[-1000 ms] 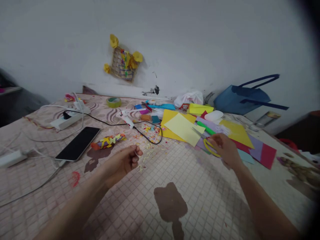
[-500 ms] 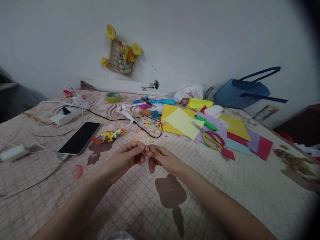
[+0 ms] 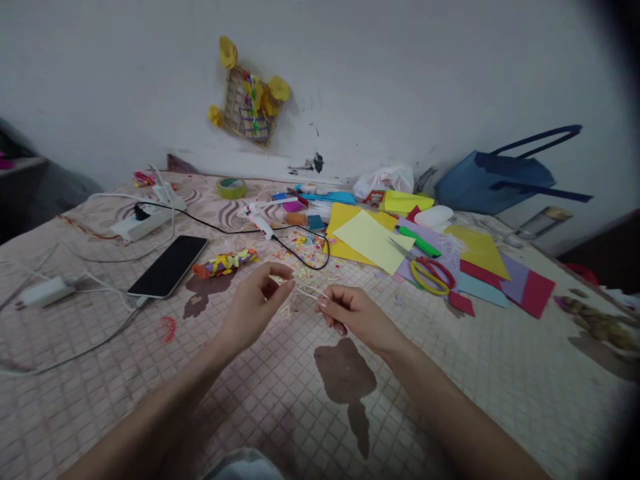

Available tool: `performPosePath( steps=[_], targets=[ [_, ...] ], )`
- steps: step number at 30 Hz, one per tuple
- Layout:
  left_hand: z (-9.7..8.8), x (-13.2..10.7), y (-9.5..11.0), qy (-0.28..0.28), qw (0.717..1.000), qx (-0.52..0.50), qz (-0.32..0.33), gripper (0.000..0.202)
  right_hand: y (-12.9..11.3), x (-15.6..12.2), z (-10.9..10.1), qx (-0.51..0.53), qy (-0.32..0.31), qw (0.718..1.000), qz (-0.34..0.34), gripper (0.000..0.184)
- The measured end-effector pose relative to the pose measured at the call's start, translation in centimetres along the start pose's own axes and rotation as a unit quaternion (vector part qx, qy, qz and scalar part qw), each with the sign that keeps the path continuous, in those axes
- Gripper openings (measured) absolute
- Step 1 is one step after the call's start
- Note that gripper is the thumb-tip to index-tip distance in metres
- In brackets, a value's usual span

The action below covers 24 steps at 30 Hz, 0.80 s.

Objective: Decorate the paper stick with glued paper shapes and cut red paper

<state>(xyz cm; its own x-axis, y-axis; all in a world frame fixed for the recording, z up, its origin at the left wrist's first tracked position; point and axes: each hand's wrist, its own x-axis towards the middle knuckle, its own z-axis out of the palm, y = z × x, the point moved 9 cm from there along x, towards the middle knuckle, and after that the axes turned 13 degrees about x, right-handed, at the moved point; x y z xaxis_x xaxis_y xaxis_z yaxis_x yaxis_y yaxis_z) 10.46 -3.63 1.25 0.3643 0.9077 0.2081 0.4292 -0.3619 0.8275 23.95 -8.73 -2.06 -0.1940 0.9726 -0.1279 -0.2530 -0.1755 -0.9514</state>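
Observation:
A thin white string stretches in a short span between my two hands above the table. My left hand is closed in a pinch at one end of it, thumb and forefinger curved towards each other. The other end runs into the fingertips of my right hand, which grips it between thumb and bent fingers. Just beyond my left hand lies a purple stick wrapped in yellow and orange paper fringe. Tiny coloured paper scraps are scattered behind the hands.
A white glue gun with a black cable lies behind the scraps. Scissors rest on coloured paper sheets to the right. At left are a phone and a power strip. A blue bag stands at the back right.
My hands were together at the fingertips and have now drawn apart, with the white string showing between them. The view has shifted slightly.

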Motion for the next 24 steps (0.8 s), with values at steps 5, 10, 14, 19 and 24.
performPosePath(
  steps=[5, 10, 14, 19, 24],
  targets=[
    [1.0, -3.1, 6.0, 0.044, 0.961, 0.091, 0.259, 0.02, 0.1, -0.5, 0.7, 0.081, -0.041, 0.995, 0.039, 0.023],
    [3.0, -3.1, 4.9, -0.021, 0.975, 0.083, 0.206, 0.02, 1.2, -0.6, 0.8, 0.085, -0.054, 0.991, 0.093, 0.024],
    [2.9, -2.4, 3.8, -0.031, 0.986, 0.053, 0.157, 0.017, 1.3, -0.5, 0.5, 0.083, -0.05, 0.991, 0.097, 0.027],
    [2.8, -2.2, 3.7, -0.037, 0.987, 0.035, 0.151, 0.015, 1.1, -0.5, 0.4, 0.115, -0.055, 0.989, 0.078, 0.026],
    [3.0, -2.4, 4.0, -0.033, 0.983, 0.049, 0.175, 0.015, 1.2, -0.5, 0.6, 0.116, -0.061, 0.988, 0.08, 0.028]
  ],
)
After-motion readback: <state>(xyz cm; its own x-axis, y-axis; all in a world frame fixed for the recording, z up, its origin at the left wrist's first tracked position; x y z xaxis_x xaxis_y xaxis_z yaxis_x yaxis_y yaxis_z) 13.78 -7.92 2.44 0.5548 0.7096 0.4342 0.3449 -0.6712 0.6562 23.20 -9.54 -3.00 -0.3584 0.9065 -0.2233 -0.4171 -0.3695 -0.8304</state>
